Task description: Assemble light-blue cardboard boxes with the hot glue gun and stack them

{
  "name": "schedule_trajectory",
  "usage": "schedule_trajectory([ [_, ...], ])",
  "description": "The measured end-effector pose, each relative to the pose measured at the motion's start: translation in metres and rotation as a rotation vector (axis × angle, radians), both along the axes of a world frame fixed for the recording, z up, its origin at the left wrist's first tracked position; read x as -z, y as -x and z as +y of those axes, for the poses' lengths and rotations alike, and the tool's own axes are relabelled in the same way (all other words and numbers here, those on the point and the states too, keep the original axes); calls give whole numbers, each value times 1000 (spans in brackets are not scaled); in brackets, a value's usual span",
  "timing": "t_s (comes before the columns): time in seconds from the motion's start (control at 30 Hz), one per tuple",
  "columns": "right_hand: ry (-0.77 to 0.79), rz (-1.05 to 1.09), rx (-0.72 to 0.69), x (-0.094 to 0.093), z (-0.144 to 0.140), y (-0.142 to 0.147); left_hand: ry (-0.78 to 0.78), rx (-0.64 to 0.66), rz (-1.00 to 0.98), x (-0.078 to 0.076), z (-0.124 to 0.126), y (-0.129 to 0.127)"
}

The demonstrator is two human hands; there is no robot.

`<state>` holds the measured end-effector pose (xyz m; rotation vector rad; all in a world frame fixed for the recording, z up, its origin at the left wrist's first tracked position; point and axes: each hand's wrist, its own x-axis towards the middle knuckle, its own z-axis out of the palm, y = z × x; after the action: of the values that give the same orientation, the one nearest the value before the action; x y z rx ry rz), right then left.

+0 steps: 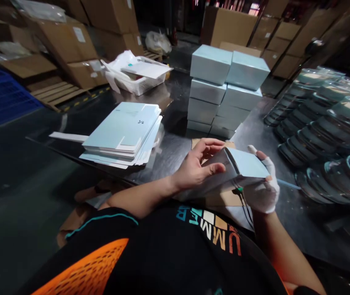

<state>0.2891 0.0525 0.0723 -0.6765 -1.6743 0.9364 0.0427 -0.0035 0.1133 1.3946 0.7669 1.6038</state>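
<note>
Close in front of my body is a pale blue cardboard box point(247, 163), held tilted between my hands above the table. My bare left hand point(198, 166) grips its left part, thumb on the near side and fingers over the far side. On the right end, my right hand point(264, 182), in a white glove with bare fingertips, clasps the box. A piece of brown cardboard point(224, 198) shows under the box. Dark cords with a green piece point(238, 191) hang near my right wrist. The box's underside is hidden.
Flat pale blue cartons point(121, 123) lie piled at left on the dark table point(175, 143). Finished-looking pale blue boxes point(210, 65) stand stacked ahead. Several wrapped round containers point(325, 135) are stacked at right. A white basket point(144, 84) sits behind; brown cartons point(67, 41) line the back.
</note>
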Motion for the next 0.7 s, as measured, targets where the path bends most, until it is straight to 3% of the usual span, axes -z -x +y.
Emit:
schedule_trajectory([
  [0.1,137,214,8,-3,3,1,-195,-86,79,3,2,0],
  [0.27,220,300,-29,-7,2,5,-507,-139,343,-9,4,12],
  [0.5,188,264,-49,-7,2,4,-564,8,575,-29,9,31],
  [0.7,153,209,-50,-5,-4,5,-664,-54,816,-39,7,40],
])
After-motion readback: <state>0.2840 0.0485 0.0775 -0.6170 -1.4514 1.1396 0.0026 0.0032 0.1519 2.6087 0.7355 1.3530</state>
